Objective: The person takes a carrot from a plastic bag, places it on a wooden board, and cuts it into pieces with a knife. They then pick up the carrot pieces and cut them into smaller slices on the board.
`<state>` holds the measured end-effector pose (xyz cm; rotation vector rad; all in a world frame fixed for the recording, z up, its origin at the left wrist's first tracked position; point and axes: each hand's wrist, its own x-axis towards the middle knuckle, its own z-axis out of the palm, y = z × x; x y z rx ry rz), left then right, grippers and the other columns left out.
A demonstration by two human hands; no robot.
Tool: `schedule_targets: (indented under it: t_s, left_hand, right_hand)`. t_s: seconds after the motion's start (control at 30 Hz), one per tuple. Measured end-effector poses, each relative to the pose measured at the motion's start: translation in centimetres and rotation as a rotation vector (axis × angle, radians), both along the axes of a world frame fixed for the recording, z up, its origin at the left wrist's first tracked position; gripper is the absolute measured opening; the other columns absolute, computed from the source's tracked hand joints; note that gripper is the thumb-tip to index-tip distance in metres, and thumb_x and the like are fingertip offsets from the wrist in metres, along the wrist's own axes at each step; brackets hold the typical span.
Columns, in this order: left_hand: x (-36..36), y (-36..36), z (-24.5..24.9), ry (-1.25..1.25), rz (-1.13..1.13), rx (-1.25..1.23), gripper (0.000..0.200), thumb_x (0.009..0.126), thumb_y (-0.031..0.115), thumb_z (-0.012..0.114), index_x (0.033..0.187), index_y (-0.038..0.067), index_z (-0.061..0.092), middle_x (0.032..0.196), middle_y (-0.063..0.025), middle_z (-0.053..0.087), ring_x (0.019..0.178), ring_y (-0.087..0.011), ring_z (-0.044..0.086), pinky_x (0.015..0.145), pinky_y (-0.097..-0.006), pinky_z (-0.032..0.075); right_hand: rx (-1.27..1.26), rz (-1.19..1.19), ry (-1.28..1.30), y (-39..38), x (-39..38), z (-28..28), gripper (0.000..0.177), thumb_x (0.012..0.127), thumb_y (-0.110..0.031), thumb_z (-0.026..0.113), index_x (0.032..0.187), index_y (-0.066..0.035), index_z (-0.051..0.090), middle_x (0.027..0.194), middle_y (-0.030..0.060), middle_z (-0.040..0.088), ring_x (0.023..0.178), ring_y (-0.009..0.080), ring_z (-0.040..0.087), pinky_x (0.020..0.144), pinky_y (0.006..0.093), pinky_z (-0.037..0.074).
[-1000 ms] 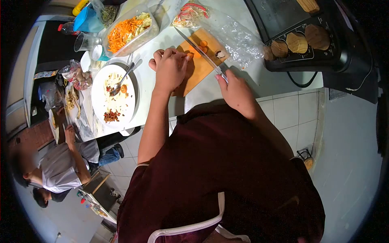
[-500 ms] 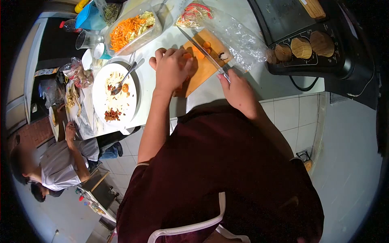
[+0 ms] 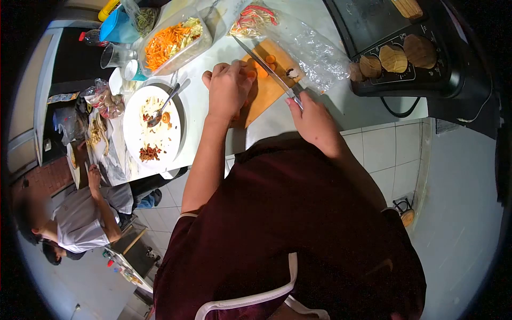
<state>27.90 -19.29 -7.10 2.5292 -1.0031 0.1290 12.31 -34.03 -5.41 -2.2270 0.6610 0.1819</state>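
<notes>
My right hand point(image 3: 316, 117) is wrapped round the handle of a kitchen knife point(image 3: 265, 68), its long blade slanting up and left over the orange cutting board point(image 3: 268, 100). My left hand point(image 3: 228, 89) rests on the board's left side, fingers curled over a carrot point(image 3: 251, 75); most of it is hidden under the hand. Cut carrot slices point(image 3: 270, 59) lie on the board beside the blade. A small dark-and-white scrap point(image 3: 292, 73) sits near the board's right edge.
A white plate point(image 3: 174, 137) with a spoon point(image 3: 169, 98) stands left. Behind it is a plastic tub point(image 3: 200, 49) of shredded carrot. Crumpled clear plastic point(image 3: 314, 58) touches the board's far right. A black appliance point(image 3: 453, 80) stands right. Another person point(image 3: 85, 213) is at far left.
My left hand has shifted slightly, its fingers drawn closer together over the carrot. The knife and my right hand hold nearly the same position.
</notes>
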Motion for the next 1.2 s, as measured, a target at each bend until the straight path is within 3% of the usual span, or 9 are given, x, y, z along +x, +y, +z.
schedule_targets:
  t_s: [0.1,0.27,0.47,0.77,1.2]
  left_hand:
    - [-0.1,0.0,0.0,0.066,-0.044,-0.032,0.030,0.073,0.017,0.073,0.102,0.012,0.065,0.085,-0.0012,0.068,0.096,-0.0229,0.057,0.086,-0.0434,0.029]
    - [-0.4,0.3,0.3,0.123,0.039,0.017,0.022,0.074,0.025,0.074,0.092,0.012,0.069,0.086,-0.0010,0.068,0.095,-0.0228,0.055,0.086,-0.0443,0.028]
    - [-0.5,0.4,0.0,0.031,0.061,0.046,0.021,0.076,0.031,0.072,0.086,0.013,0.070,0.084,-0.0017,0.067,0.094,-0.0248,0.054,0.081,-0.0466,0.028]
    - [-0.1,0.4,-1.6,0.027,0.088,0.014,0.017,0.081,0.029,0.067,0.079,0.013,0.070,0.084,-0.0025,0.066,0.092,-0.0265,0.053,0.078,-0.0456,0.028]
    - [-0.3,0.1,-0.8,0.174,0.162,0.026,0.016,0.083,0.027,0.065,0.085,0.013,0.074,0.084,-0.0041,0.067,0.097,-0.0256,0.053,0.079,-0.0462,0.027]
  right_hand:
    - [-0.004,0.005,-0.010,0.1,-0.2,-0.1,0.042,0.096,-0.040,0.046,0.095,0.001,0.052,0.081,0.0288,0.061,0.080,0.0495,0.058,0.071,0.0570,0.045]
    - [-0.001,0.019,0.033,0.6,-0.1,-0.3,0.040,0.095,-0.039,0.047,0.096,0.001,0.051,0.082,0.0296,0.061,0.080,0.0497,0.058,0.071,0.0573,0.045]
    - [-0.026,0.061,0.015,1.3,0.2,-0.4,0.037,0.095,-0.036,0.049,0.098,0.001,0.051,0.081,0.0292,0.062,0.080,0.0493,0.060,0.072,0.0560,0.047]
    - [-0.060,0.088,0.042,1.5,0.4,-0.5,0.037,0.095,-0.035,0.049,0.097,0.002,0.051,0.081,0.0292,0.063,0.079,0.0494,0.060,0.072,0.0562,0.047]
    - [-0.059,0.081,0.059,2.2,0.5,-1.3,0.035,0.095,-0.029,0.051,0.094,0.005,0.046,0.077,0.0317,0.061,0.078,0.0501,0.060,0.067,0.0568,0.047]
